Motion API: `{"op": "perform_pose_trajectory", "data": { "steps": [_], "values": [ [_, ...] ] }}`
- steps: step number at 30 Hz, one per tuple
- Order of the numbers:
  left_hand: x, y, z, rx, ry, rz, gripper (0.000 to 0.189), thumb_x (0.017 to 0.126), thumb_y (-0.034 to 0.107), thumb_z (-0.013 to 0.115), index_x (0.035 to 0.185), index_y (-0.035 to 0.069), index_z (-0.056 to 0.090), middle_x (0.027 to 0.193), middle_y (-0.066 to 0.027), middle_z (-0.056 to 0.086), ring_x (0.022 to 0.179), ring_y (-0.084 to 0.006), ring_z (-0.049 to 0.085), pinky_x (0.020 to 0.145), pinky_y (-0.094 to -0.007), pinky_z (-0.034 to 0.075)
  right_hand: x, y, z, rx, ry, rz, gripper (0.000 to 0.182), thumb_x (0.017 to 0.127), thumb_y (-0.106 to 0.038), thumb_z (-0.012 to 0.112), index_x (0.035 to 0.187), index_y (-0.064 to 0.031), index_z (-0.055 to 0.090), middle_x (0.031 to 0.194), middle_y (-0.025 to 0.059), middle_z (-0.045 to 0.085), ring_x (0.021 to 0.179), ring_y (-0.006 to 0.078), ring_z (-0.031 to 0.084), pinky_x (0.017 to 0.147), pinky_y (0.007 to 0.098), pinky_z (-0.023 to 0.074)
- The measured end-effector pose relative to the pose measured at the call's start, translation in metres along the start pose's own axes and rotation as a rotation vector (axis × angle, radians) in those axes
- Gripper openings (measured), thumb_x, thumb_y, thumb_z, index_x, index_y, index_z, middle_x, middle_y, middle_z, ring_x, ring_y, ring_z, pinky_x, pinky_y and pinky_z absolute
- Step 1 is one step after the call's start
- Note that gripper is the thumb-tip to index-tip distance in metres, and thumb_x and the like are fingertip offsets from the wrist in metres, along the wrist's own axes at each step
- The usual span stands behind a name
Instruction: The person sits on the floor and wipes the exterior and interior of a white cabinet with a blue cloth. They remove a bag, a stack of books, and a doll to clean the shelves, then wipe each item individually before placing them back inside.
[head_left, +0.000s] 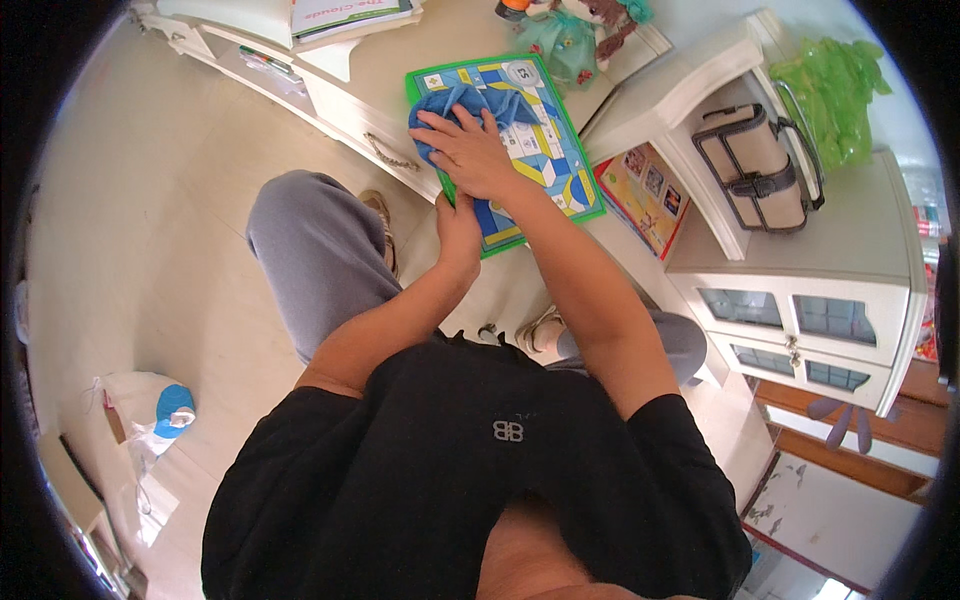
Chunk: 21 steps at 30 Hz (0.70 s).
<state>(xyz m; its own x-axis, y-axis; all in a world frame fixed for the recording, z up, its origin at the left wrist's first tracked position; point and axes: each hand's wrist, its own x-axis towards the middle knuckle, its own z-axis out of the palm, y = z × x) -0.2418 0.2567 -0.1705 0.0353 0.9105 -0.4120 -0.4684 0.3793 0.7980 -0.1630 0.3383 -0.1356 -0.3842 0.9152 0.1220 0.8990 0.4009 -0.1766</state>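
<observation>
A flat green-edged board with a blue, yellow and white printed pattern rests at a slant on the cream desk. My left hand grips its near left edge, thumb on top and the other fingers mostly hidden. Across the board's upper left part lies a crumpled blue cloth. My right hand presses that cloth onto the board, its fingers spread over it. Part of the cloth is covered by the hand.
Books lie at the desk's far left, above a drawer with a rope-like handle. A doll in a teal dress sits behind the board. To the right, a shelf holds a beige bag beside a green plastic bag.
</observation>
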Motion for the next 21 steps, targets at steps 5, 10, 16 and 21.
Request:
{"op": "perform_pose_trajectory", "data": {
  "steps": [5,10,16,21],
  "values": [
    [0.006,-0.016,-0.002,-0.062,0.003,-0.041,0.043,0.104,0.031,0.046,0.131,-0.003,0.044,0.118,-0.0143,0.056,0.102,-0.0213,0.056,0.091,-0.0354,0.047,0.051,0.037,0.017,-0.068,0.054,0.084,0.048,0.098,-0.036,0.050,0.145,-0.0306,0.043,0.157,-0.0017,0.034,0.144,0.0334,0.029,0.114,0.0661,0.0150],
    [0.011,-0.025,-0.004,-0.026,-0.001,-0.004,0.045,0.104,0.032,0.047,0.132,-0.003,0.043,0.120,-0.0155,0.055,0.106,-0.0217,0.055,0.092,-0.0357,0.047,0.033,0.114,0.005,-0.140,0.089,0.352,0.055,0.097,-0.039,0.049,0.149,-0.0317,0.035,0.160,0.0006,0.029,0.145,0.0331,0.027,0.116,0.0620,0.0172],
    [0.004,-0.014,0.002,-0.006,0.022,-0.042,0.048,0.104,0.034,0.047,0.134,-0.004,0.041,0.124,-0.0166,0.054,0.108,-0.0223,0.056,0.093,-0.0355,0.047,-0.037,0.110,-0.011,-0.113,0.091,0.375,0.057,0.096,-0.036,0.049,0.150,-0.0263,0.036,0.158,0.0077,0.032,0.143,0.0377,0.031,0.117,0.0554,0.0193],
    [0.003,-0.009,0.003,-0.029,0.021,-0.053,0.049,0.104,0.034,0.046,0.134,-0.004,0.039,0.123,-0.0162,0.054,0.106,-0.0221,0.057,0.092,-0.0348,0.049,-0.103,0.053,-0.019,-0.117,0.115,0.333,0.056,0.094,-0.031,0.052,0.148,-0.0234,0.040,0.155,0.0082,0.037,0.140,0.0377,0.034,0.116,0.0552,0.0221]
  ]
}}
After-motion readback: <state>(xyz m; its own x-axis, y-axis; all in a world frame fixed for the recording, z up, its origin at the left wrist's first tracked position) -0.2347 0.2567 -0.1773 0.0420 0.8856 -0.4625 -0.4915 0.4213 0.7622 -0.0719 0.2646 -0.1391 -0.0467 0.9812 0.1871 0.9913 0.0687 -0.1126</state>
